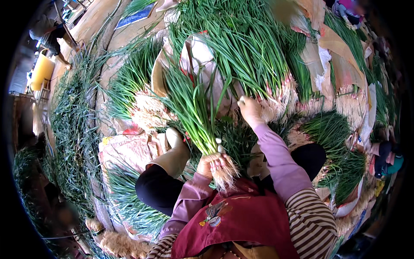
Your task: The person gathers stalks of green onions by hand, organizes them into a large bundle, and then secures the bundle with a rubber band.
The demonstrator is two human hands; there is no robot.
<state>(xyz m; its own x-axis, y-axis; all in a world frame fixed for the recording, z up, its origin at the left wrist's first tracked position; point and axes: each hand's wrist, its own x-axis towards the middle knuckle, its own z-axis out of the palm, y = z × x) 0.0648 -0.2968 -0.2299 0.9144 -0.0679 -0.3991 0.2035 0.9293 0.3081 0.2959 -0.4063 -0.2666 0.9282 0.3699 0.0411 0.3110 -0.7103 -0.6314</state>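
In my left hand (208, 165) is a bunch of green onions (196, 121), gripped just above the roots. Its pale roots (226, 175) hang toward my dark red apron, and the leaves fan up and away to the left. White covers show on digits of that hand. My right hand (251, 110) is raised ahead and to the right, fingers drawn together, a white cover at the tip. It is beside the rooted ends of a large heap of green onions (254, 56). Whether anything sits between its fingers is too small to tell.
A rooted bundle (148, 105) lies ahead left, near a folded pinkish sack (129, 151). Trimmed leaves (71, 142) cover the left floor. More onions (330, 129) lie right, with sacking (340, 56) beyond. A yellow container (42, 71) stands far left. Other people are at both sides.
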